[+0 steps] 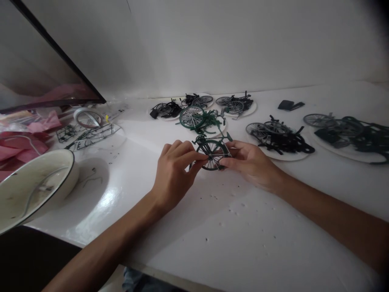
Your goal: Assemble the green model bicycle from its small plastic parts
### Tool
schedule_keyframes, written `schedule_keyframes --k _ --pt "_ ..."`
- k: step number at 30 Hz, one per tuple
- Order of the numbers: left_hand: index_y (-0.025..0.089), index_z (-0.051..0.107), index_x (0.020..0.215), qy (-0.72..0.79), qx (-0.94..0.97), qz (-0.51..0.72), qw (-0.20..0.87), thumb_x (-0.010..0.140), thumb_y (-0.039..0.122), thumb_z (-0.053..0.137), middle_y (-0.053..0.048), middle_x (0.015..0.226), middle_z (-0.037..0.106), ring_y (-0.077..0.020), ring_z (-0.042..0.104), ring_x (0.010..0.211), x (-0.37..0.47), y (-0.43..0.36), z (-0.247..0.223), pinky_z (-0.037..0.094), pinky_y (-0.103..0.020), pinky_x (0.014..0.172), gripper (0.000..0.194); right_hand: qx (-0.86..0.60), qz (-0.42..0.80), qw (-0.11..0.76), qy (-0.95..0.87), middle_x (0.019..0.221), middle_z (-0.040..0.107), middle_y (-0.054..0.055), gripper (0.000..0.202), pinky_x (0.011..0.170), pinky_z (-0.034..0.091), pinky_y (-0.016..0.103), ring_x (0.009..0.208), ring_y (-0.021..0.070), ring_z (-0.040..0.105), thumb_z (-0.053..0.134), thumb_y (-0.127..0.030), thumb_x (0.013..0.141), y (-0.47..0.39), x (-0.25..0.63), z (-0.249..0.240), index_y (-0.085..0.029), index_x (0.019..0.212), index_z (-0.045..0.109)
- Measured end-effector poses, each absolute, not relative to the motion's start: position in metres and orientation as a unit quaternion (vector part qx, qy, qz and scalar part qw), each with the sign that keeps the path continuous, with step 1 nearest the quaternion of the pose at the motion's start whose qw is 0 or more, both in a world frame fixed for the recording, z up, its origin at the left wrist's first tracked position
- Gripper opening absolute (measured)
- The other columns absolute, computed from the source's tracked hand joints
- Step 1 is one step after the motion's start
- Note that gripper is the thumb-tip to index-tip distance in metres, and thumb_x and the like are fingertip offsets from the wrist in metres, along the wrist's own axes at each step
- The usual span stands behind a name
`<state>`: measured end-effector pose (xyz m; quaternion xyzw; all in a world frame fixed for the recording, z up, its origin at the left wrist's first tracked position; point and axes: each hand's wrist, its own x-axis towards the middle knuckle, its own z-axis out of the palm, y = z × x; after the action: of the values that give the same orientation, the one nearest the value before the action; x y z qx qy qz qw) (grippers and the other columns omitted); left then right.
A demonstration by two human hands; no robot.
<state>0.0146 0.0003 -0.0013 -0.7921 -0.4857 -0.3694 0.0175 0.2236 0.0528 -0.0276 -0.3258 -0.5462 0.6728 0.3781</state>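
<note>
Between my two hands a small green model bicycle [212, 152] is held just above the white table, one spoked wheel facing me. My left hand [176, 170] is closed, thumb and fingertips pinching near that wheel's hub. With thumb and fingers, my right hand [251, 164] grips the bicycle at the wheel's right edge. Part of the model is hidden behind my left fingers. Just beyond it lies a plate [223, 129] with green bicycle parts and a loose green wheel [192, 117].
More plates of black parts and grey wheels line the back, including a plate [282, 156] at right. Small black pieces [290, 105] lie behind. At left are an enamel basin [68, 166], a tape roll [88, 117], part frames [97, 136] and pink sheets [27, 148].
</note>
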Motion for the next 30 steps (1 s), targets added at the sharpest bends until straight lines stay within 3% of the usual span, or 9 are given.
schedule_keyframes --k 15,23,30 --pt "0.023 0.069 0.086 -0.483 -0.817 -0.309 0.064 0.092 0.02 0.063 0.001 0.079 0.061 -0.0145 0.053 0.075 0.016 -0.002 0.002 0.033 -0.034 0.071 0.009 -0.329 0.675 0.374 -0.544 0.099 0.073 0.004 0.03 0.08 0.058 0.033 0.09 0.0176 0.069 0.081 -0.025 0.076 0.052 0.224 -0.028 -0.019 0.102 0.067" --pt "0.019 0.063 0.103 -0.403 -0.854 -0.224 0.241 0.093 0.009 0.055 -0.004 0.086 0.066 -0.0187 0.054 0.078 0.016 -0.006 0.006 0.034 -0.037 0.074 0.017 -0.333 0.73 0.378 -0.461 0.098 0.072 0.004 0.032 0.075 0.059 0.032 0.087 0.0166 0.069 0.082 -0.024 0.075 0.055 0.225 -0.024 -0.018 0.1 0.063" --pt "0.015 0.06 0.092 -0.358 -0.863 -0.194 0.298 0.093 0.008 0.052 -0.005 0.078 0.062 -0.0201 0.054 0.074 0.024 -0.012 0.01 0.037 -0.037 0.069 0.011 -0.338 0.733 0.368 -0.462 0.095 0.073 0.004 0.031 0.076 0.058 0.032 0.084 0.0174 0.07 0.081 -0.027 0.076 0.056 0.225 -0.022 -0.019 0.1 0.063"
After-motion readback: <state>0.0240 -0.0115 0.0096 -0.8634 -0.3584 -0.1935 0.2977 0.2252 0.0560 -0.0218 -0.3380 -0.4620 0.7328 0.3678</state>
